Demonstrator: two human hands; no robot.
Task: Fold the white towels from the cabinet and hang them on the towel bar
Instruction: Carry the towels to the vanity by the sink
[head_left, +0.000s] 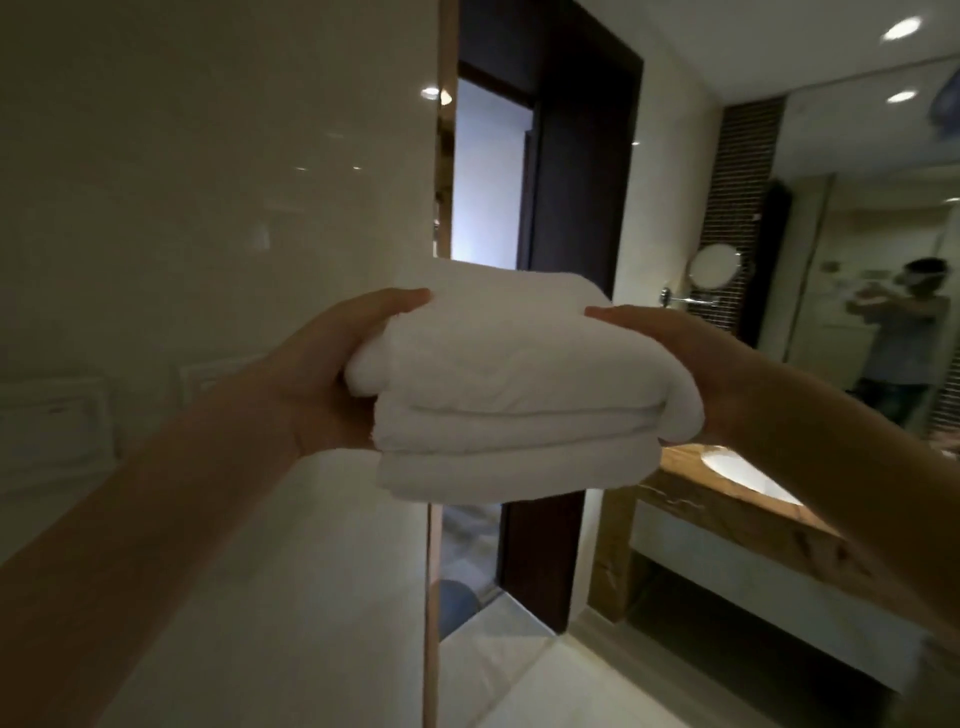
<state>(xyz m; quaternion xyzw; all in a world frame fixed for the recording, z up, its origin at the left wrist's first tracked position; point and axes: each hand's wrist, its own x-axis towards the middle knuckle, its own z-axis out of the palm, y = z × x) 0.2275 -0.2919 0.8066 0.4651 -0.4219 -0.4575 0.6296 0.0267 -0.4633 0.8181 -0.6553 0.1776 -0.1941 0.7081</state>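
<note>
A stack of folded white towels (514, 384) is held up at chest height in the middle of the head view. My left hand (332, 369) grips the stack's left side, thumb on top and fingers underneath. My right hand (691, 358) grips its right side the same way, thumb lying on the top towel. Both arms are stretched forward. No towel bar or cabinet shows clearly in this view.
A glossy pale wall (208, 208) fills the left. Behind the towels stands a dark wooden door frame (576, 156) with an open doorway. A wooden vanity with a white basin (748, 478) sits at right below a large mirror (872, 234), beside a round wall mirror (716, 266).
</note>
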